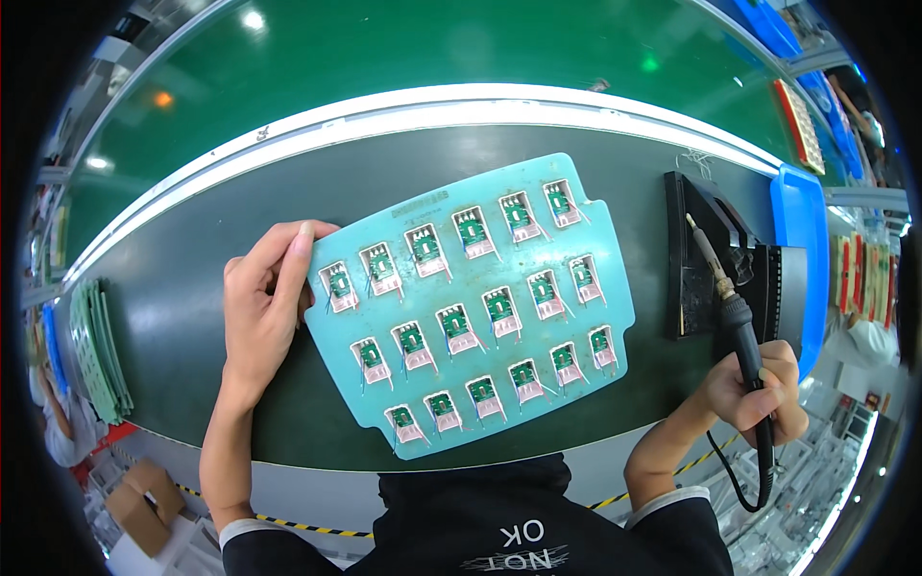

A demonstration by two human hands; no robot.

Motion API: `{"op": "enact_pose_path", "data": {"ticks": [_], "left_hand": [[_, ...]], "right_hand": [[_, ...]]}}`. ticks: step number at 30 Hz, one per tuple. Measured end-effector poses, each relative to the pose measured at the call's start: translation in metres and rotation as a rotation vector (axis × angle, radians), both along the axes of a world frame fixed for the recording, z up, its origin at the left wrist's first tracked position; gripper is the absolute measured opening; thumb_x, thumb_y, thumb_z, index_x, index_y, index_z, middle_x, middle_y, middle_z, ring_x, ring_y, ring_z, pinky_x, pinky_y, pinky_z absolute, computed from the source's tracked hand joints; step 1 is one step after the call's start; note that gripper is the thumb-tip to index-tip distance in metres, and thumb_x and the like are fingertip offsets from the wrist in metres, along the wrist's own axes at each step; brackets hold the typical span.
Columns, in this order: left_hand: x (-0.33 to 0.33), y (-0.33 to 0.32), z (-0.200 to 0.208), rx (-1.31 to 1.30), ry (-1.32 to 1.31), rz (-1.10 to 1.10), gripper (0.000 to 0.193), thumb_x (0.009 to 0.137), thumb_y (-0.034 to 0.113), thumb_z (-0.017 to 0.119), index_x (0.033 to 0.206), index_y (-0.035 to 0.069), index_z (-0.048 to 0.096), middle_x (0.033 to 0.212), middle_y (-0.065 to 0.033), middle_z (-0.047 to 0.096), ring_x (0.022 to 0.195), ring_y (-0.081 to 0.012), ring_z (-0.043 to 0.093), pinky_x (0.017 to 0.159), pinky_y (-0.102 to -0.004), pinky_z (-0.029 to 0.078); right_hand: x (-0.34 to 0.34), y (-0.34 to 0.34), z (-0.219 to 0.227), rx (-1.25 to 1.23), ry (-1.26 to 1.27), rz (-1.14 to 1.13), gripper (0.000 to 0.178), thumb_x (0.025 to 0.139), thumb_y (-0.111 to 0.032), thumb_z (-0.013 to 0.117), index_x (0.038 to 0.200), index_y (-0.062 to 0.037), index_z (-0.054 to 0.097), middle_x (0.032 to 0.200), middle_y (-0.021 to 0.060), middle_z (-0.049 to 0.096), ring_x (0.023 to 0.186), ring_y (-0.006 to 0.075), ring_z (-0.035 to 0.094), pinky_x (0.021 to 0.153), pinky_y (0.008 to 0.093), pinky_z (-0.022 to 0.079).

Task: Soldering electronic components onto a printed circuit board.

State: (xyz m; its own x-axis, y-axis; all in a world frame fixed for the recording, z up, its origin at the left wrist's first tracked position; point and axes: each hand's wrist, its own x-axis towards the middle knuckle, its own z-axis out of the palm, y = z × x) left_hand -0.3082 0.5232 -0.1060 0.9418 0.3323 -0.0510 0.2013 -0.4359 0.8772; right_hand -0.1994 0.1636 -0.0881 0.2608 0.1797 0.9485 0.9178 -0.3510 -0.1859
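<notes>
My left hand (266, 298) pinches the upper left edge of a turquoise tray (519, 264), thumb on top and fingers underneath. Three rows of slots in the tray hold small white housings with green circuit boards (472, 231) and thin wires sticking out. The tray is tilted over the dark green bench. My right hand (756, 392) is closed around the black handle of a soldering iron (738, 324), its metal tip pointing up and away from me. That tip is beside the black soldering stand (693, 259), apart from the tray.
A blue bin (805, 250) stands behind the soldering stand at the right. Several green trays (99, 350) lean at the bench's left end. A white rail (480, 101) runs along the far side, before a green surface (432, 43). The iron's cord (735, 490) hangs below my right hand.
</notes>
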Motion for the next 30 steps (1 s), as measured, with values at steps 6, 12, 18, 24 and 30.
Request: {"op": "enact_pose_path", "data": {"ticks": [6,12,18,24,30], "left_hand": [[0.0001,0.0019,-0.0006,-0.042,0.003,-0.008,0.022,0.095,0.013,0.045,0.095,-0.001,0.062,0.060,0.0000,0.057,0.047,-0.0028,0.045,0.042,-0.0181,0.033],[-0.0016,0.0033,-0.0009,-0.039,-0.015,-0.022,0.022,0.095,0.013,0.045,0.095,0.000,0.063,0.059,-0.0006,0.056,0.047,-0.0035,0.045,0.042,-0.0184,0.033],[-0.0023,0.0023,-0.0009,-0.036,-0.021,-0.032,0.022,0.095,0.013,0.045,0.095,0.000,0.063,0.059,-0.0009,0.055,0.047,-0.0042,0.046,0.042,-0.0191,0.033],[-0.0052,0.0024,-0.0019,-0.057,-0.027,-0.034,0.023,0.095,0.014,0.045,0.095,0.000,0.063,0.058,-0.0007,0.054,0.047,-0.0044,0.045,0.042,-0.0195,0.033],[-0.0043,-0.0009,-0.0001,0.000,-0.023,-0.007,0.026,0.096,0.018,0.043,0.096,0.000,0.063,0.059,-0.0005,0.053,0.050,-0.0031,0.045,0.044,-0.0192,0.034]], "right_hand": [[0.0010,0.0002,0.0000,0.017,0.002,-0.027,0.027,0.089,-0.018,0.051,0.074,-0.0020,0.035,0.042,0.0078,0.039,0.033,0.0145,0.035,0.034,0.0258,0.025],[0.0014,0.0009,-0.0021,0.050,-0.017,-0.041,0.026,0.086,-0.012,0.050,0.069,-0.0011,0.034,0.042,0.0080,0.038,0.034,0.0149,0.036,0.034,0.0262,0.025],[0.0040,0.0003,-0.0040,0.103,-0.049,-0.012,0.024,0.084,-0.009,0.050,0.067,-0.0008,0.034,0.041,0.0076,0.036,0.034,0.0148,0.035,0.033,0.0259,0.023],[0.0024,0.0008,-0.0024,0.115,-0.046,0.006,0.030,0.081,-0.008,0.051,0.058,0.0000,0.035,0.041,0.0078,0.036,0.034,0.0147,0.036,0.034,0.0255,0.023],[0.0033,0.0041,-0.0005,0.122,0.011,0.088,0.036,0.084,-0.014,0.056,0.055,0.0007,0.041,0.045,0.0077,0.043,0.037,0.0160,0.042,0.036,0.0267,0.032]]}}
